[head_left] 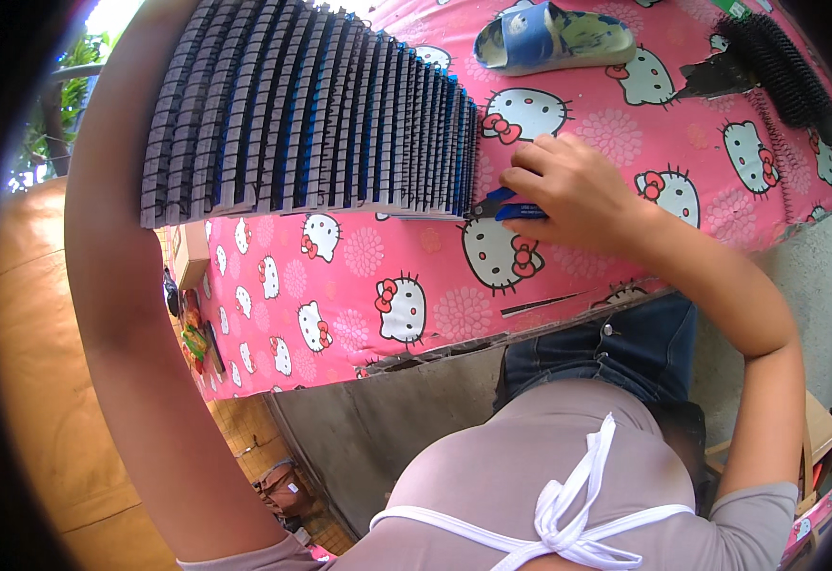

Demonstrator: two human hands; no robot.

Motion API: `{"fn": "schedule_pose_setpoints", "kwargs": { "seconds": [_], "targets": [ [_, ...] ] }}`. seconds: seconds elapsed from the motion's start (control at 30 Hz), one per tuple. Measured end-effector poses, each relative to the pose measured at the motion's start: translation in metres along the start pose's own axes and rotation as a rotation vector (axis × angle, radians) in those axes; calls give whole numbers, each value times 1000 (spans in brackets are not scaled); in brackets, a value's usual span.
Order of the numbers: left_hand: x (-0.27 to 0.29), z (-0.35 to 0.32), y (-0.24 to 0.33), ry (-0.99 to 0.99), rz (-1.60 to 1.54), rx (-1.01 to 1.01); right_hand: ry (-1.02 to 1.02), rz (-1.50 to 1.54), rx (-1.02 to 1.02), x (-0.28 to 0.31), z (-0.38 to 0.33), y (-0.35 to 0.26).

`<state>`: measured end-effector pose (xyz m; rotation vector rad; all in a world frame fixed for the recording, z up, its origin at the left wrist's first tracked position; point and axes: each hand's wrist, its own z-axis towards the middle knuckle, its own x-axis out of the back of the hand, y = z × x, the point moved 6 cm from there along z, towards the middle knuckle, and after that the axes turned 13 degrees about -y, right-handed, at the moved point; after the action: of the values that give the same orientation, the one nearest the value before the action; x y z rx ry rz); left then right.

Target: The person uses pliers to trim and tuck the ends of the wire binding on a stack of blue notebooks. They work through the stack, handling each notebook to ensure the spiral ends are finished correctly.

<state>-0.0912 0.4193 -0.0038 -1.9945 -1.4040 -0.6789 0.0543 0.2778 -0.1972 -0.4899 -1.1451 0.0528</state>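
My right hand (573, 190) is closed around a pair of blue-handled pliers (521, 211), whose dark jaws touch or nearly touch the lower right corner of a stack of spiral-bound notebooks (321, 124). Black coils run along the notebooks' facing edges, and strips of blue show between them. My left arm reaches up along the stack's left side; its hand is out of sight beyond the top of the picture or behind the stack.
A pink patterned tablecloth (568, 266) covers the table, torn along its near edge. Beyond my right hand lies a blue and pale-yellow slide sandal (568, 43). Loose black coils (782, 71) lie at the far right. A small cardboard box (190, 255) sits left of the stack.
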Motion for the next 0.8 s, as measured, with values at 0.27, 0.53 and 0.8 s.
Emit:
{"fn": "schedule_pose_setpoints", "kwargs": {
  "seconds": [0.27, 0.53, 0.8],
  "targets": [
    [-7, 1, 0, -5, 2, 19, -645, 791, -558, 8, 21, 25],
    [-7, -12, 26, -11, -17, 64, -533, 497, -394, 3, 20, 20],
    [-4, -5, 10, -13, -43, 7, -39, -97, -23, 2, -5, 3]
  ]
}}
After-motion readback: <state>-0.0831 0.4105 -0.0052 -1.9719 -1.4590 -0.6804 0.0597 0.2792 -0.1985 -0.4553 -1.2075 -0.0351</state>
